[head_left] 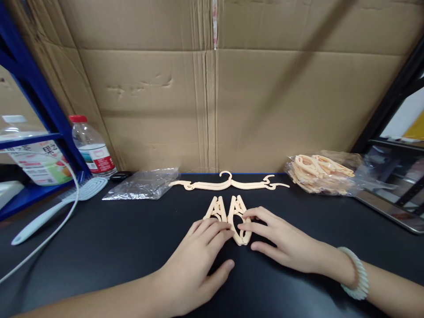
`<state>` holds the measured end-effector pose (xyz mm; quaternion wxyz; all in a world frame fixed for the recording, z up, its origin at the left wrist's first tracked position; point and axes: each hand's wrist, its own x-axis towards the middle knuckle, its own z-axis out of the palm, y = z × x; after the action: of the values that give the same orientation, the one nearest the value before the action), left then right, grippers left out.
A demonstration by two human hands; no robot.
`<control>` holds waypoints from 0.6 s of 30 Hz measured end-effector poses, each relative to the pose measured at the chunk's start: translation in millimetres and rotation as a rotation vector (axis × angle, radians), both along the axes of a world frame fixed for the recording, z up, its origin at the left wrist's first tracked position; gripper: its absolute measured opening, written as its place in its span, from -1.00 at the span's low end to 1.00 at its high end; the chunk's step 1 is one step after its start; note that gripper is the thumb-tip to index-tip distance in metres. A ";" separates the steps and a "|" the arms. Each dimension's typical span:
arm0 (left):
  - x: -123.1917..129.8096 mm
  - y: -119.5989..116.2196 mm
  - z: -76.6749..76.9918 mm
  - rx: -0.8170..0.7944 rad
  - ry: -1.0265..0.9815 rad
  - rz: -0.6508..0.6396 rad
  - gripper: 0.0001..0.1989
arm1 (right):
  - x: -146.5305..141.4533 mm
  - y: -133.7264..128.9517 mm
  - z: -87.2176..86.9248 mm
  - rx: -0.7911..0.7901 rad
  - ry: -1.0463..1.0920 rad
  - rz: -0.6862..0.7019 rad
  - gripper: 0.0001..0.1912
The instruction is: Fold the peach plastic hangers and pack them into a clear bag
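Two folded cream plastic hangers lie side by side on the black table. My left hand (202,256) rests over the lower part of the left folded hanger (217,206), its fingertips reaching the edge of the right one and its thumb held apart. At the right folded hanger (243,238), my right hand (276,234) touches the side with its fingertips, fingers spread and thumb on the table side. Behind them, an unfolded cream hanger (215,185) lies with its hook toward the cardboard. The lower end of the left folded hanger is hidden under my fingers.
A clear plastic bag (142,183) and a pale hairbrush (89,187) lie left, near a red-capped bottle (99,157) and white cable (71,207). A bag of folded hangers (318,174) and a tablet-like device (391,212) are right. Cardboard (159,97) stands behind.
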<state>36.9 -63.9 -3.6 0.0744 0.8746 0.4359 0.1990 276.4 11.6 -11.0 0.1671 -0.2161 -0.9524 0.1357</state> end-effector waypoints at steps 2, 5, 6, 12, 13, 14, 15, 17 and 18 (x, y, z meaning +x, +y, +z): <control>-0.7 0.7 0.0 0.008 -0.006 -0.005 -0.57 | 0.0 2.2 -0.8 0.004 0.005 0.006 -0.61; -2.4 2.5 -2.1 0.015 -0.006 -0.007 -0.56 | 0.3 4.8 -2.5 -0.011 0.031 -0.008 -0.60; -2.9 3.0 -3.0 0.014 -0.007 -0.008 -0.56 | 0.4 5.3 -3.1 -0.020 0.043 -0.014 -0.58; -2.7 3.4 -3.9 -0.007 -0.042 -0.022 -0.58 | -0.1 4.3 -2.6 -0.063 0.067 -0.021 -0.64; -2.8 3.6 -2.9 -0.005 -0.055 -0.029 -0.59 | -0.4 3.7 -2.1 -0.067 0.061 -0.021 -0.65; -3.4 4.3 -1.7 0.004 -0.072 -0.034 -0.62 | -0.6 3.5 -1.6 -0.067 0.058 -0.020 -0.64; -4.8 6.0 -0.6 0.020 -0.093 -0.039 -0.65 | -0.6 4.1 -1.4 -0.064 0.058 -0.020 -0.64; -10.8 12.7 0.7 0.069 -0.143 -0.022 -0.77 | 1.1 8.6 -1.9 -0.045 0.071 -0.024 -0.64; -15.5 18.0 0.6 0.095 -0.166 0.003 -0.84 | 3.1 13.2 -2.8 -0.031 0.082 -0.035 -0.65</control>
<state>21.4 -45.8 -3.0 0.0682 0.8568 0.4197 0.2916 279.5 24.8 -13.8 0.2052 -0.2294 -0.9386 0.1561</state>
